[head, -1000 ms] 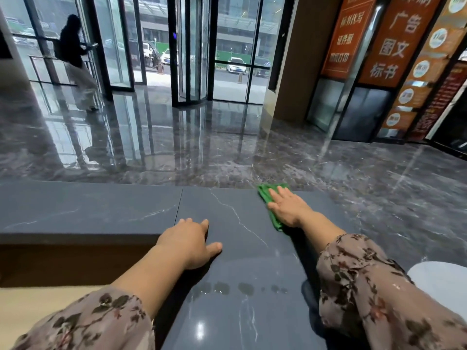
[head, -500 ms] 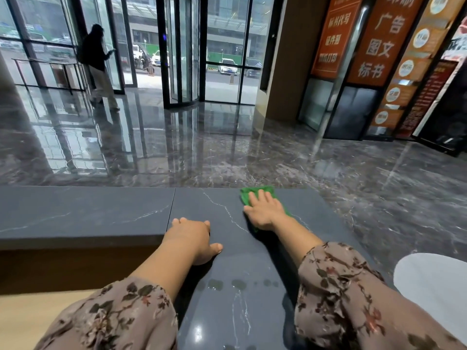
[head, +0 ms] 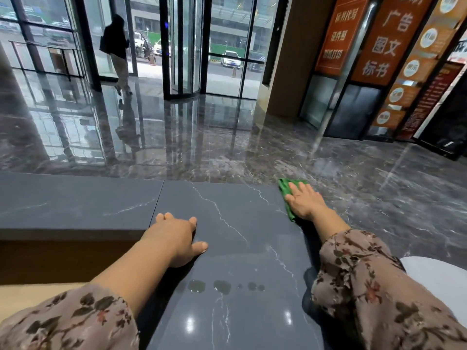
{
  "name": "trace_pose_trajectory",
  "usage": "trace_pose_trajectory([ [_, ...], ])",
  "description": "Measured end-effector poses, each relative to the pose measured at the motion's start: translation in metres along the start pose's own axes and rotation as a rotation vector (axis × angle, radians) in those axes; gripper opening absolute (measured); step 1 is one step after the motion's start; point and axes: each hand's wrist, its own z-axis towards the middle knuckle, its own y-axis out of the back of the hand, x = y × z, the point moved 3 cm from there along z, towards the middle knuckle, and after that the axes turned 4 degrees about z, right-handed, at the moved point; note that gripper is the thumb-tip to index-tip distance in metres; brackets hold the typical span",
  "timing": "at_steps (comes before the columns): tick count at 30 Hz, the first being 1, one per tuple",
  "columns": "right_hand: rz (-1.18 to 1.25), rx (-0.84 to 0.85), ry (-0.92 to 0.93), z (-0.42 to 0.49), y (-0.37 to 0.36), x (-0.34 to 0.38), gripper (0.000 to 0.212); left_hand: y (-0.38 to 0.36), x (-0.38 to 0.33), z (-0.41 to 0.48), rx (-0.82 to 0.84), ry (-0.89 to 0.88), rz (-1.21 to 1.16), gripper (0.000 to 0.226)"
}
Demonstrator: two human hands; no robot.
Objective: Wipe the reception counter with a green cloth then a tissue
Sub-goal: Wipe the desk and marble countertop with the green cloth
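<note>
Right hand slid rightward to counter corner, flat on one green cloth, left hand flat (fingers spread)

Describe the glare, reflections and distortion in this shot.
Head view: ceiling lights glint on the counter near the lens; the glossy floor mirrors the glass doors; wide-angle bending tilts the signs; hands and cloth stay sharp.

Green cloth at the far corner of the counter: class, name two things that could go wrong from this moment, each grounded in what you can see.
1. The green cloth sits at the counter's far right corner under the right hand; another outward stroke could push it off onto the floor.
2. The wet spots near the front edge lie well behind the cloth and could be missed.
3. The left hand rests flat on the counter and may leave prints.
</note>
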Motion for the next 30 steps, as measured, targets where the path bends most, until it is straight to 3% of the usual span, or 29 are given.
trace_pose_trajectory([
  [3,0.025,0.027,-0.109,-0.007,-0.001,-0.028,0.057,0.001,-0.001,-0.002,-0.005,-0.008,0.003,0.073],
  [8,0.008,0.015,-0.115,-0.037,-0.011,-0.006,0.057,0.007,-0.004,-0.008,-0.020,-0.024,0.056,0.068],
  [18,-0.003,0.093,0.255,-0.106,-0.028,0.119,0.056,0.011,-0.006,-0.010,-0.039,-0.052,0.083,0.067],
  [22,-0.008,0.090,0.349,-0.102,-0.026,0.115,0.055,0.011,-0.006,-0.007,-0.036,-0.047,0.096,0.069],
  [24,-0.010,0.085,0.319,-0.094,-0.021,0.092,0.055,0.011,-0.005,-0.007,-0.034,-0.046,0.092,0.069],
  [30,0.012,0.037,-0.023,-0.075,-0.009,-0.018,0.056,0.007,-0.002,-0.004,-0.037,-0.032,0.066,0.070],
])
